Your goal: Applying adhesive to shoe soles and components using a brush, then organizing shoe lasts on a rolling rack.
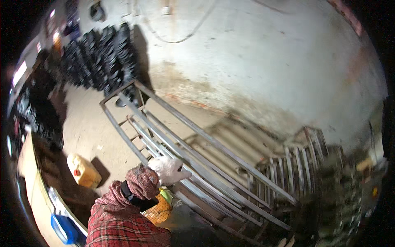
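My left arm, in a red plaid sleeve with a black strap at the wrist, reaches up from the lower edge. My left hand (pixel 168 170), in a white glove, is curled at the near side of a long grey metal frame (pixel 214 144) with several parallel bars. Its fingers appear closed around one bar; the palm side is hidden. The frame slants from upper left to lower right. At the bottom edge, two pale fingertips of my right hand (pixel 286 242) show, apart, close to the frame's lower right end. The rest of that hand is out of view.
Stacks of black curved pieces (pixel 101 57) stand against the wall (pixel 267 53) and at left. A yellowish jerrycan (pixel 84 170) with a red cap sits on the floor. A blue container (pixel 65 228) is lower left. An orange-and-green item (pixel 158 210) lies beside my wrist. Smaller metal racks (pixel 296 166) stand right.
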